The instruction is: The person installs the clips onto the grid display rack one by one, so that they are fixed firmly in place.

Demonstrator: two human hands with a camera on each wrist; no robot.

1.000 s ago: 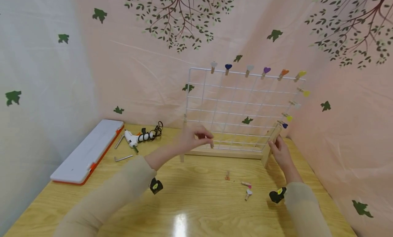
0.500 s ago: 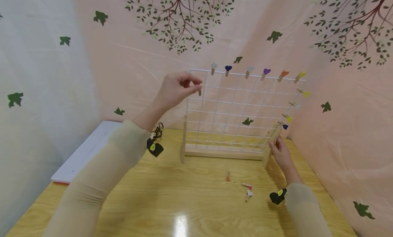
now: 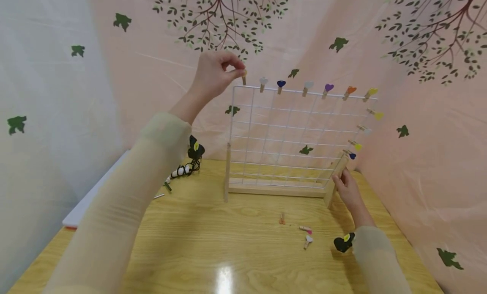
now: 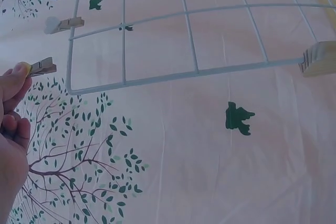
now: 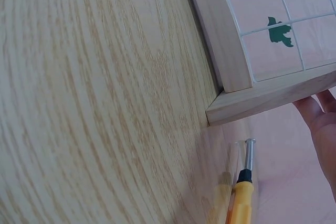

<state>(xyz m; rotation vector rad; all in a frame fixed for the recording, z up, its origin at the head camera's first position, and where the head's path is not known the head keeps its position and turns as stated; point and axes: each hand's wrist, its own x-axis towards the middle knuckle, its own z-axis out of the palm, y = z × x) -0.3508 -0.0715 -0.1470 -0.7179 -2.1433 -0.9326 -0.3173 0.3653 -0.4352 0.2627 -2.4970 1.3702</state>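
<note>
My left hand point(image 3: 214, 74) pinches a small wooden clothespin point(image 3: 244, 79) by its yellow end. In the head view this clothespin stands just above the top left corner of a white wire grid point(image 3: 293, 91). The left wrist view shows the clothespin's free jaw end point(image 4: 44, 67) pointing toward the grid, apart from the wire. My right hand point(image 3: 348, 190) grips the right post point(image 3: 330, 194) of the grid's wooden stand, thumb in front, fingers partly hidden behind. Several heart clothespins, such as a dark blue one point(image 3: 281, 84), are clipped along the top and right edges.
Before the stand lie an orange clothespin point(image 3: 282, 219), a pink one point(image 3: 305, 229) and a white one point(image 3: 307, 242). A glue gun point(image 3: 181, 171) and a white case point(image 3: 91, 194) sit at left, partly behind my sleeve. A yellow-handled tool point(image 5: 242, 200) lies beyond the right post.
My left hand has risen with the clothespin from low before the grid to above its top left corner. The right hand stays on the post.
</note>
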